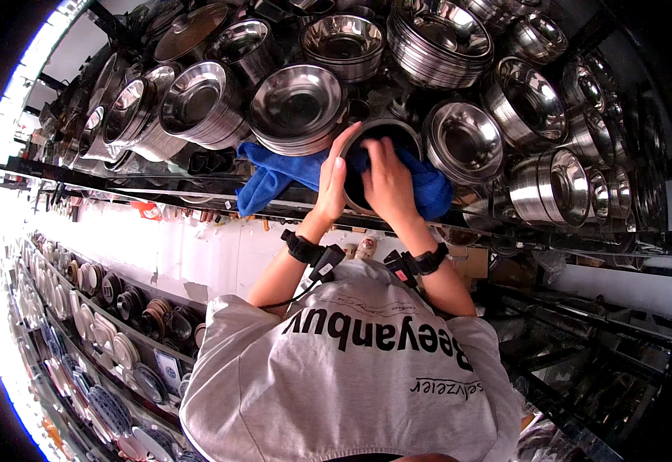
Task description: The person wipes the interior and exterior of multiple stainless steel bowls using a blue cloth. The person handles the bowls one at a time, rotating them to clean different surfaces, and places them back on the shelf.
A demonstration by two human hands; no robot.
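Observation:
My left hand (333,179) presses against the left rim and outer side of a dark round vessel (390,128) with a metal rim. My right hand (386,183) reaches over its mouth, fingers inside the opening, near blue cloth. A blue cloth (281,172) spreads left of the vessel; more blue cloth shows at its right, under my right hand. How the two parts join is hidden. A stack of wide stainless steel bowls (300,107) stands just left of the vessel, and another steel bowl stack (464,143) at its right.
More steel bowl stacks (440,40) fill the shelf behind and at both sides. A glass lid (191,32) lies at the back left. The shelf's dark front edge (157,187) runs below my hands. Plates (107,407) stand on racks at lower left; a cardboard box (470,263) lies below the shelf.

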